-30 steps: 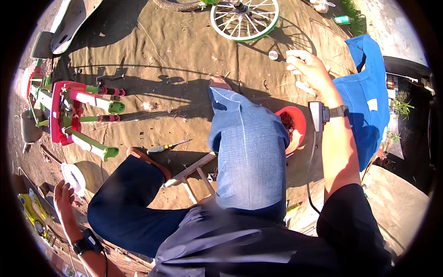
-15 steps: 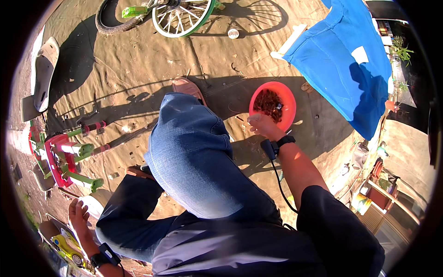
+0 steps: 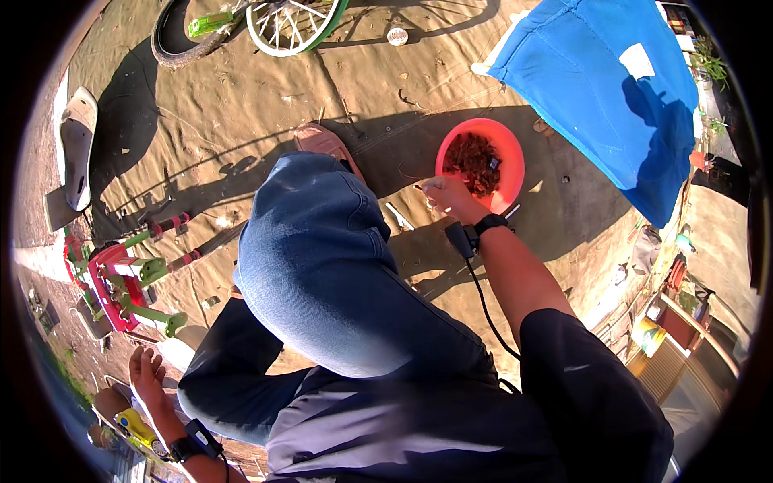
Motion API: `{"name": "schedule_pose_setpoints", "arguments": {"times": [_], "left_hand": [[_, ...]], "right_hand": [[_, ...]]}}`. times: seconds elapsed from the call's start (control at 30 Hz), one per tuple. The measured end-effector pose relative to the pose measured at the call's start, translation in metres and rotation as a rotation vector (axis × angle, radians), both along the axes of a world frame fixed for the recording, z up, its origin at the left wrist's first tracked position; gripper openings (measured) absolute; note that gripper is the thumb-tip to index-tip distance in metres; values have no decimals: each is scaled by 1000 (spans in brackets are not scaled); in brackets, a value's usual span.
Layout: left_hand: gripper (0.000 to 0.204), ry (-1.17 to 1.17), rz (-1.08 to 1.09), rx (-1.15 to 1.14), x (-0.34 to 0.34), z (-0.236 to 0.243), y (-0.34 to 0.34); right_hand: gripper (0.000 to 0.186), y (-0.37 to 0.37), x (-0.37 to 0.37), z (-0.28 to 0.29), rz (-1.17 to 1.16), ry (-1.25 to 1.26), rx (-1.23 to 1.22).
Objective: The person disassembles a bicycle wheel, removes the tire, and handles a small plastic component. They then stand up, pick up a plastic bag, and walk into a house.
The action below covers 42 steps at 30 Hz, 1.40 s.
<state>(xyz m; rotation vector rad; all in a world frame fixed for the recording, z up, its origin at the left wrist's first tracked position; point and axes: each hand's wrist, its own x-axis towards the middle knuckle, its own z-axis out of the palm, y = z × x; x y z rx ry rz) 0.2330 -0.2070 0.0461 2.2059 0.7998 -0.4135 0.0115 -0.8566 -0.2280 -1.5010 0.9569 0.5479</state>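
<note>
A round red plastic basin (image 3: 512, 153) stands on the brown ground sheet ahead and to the right, holding dry reddish-brown leaf-like scraps (image 3: 471, 158) and a small dark piece. My right hand (image 3: 451, 199) is just outside its near-left rim, fingers drawn together in a pinch. A tiny brown bit shows at the fingertips, too small to name. Off to the lower left, my left hand (image 3: 146, 378) hangs beside my bent knee, fingers loosely apart and nothing in it. Each wrist wears a black band with a small cabled box.
A blue cloth (image 3: 588, 97) lies beyond the basin to the right. Ahead is a bicycle wheel (image 3: 294, 24) with a green bottle (image 3: 211, 24) near it. At left are a red-and-green toy frame (image 3: 121, 282) and a pale board (image 3: 78, 145). A yellow toy car (image 3: 141, 431) sits lower left.
My right hand has shifted a little left, away from the basin's inside, and the brown bit now shows at its fingertips. The whole view has tilted slightly; my left hand stays low at the side.
</note>
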Motion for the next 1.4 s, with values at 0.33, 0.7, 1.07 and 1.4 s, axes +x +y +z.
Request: {"name": "schedule_pose_setpoints", "arguments": {"times": [0.33,0.7,1.07,1.4], "left_hand": [[31,-20,29,9,2,11,3],[30,-63,39,36,6,10,0],[33,-143,-63,-26,9,29,-31],[34,-234,40,-49,-20,40,12]], "right_hand": [[23,35,-36,-53,411,-58,-233],[26,-1,-69,-25,17,128,7],[20,15,-141,19,-351,206,160],[15,4,-143,-10,-639,-43,569]]}}
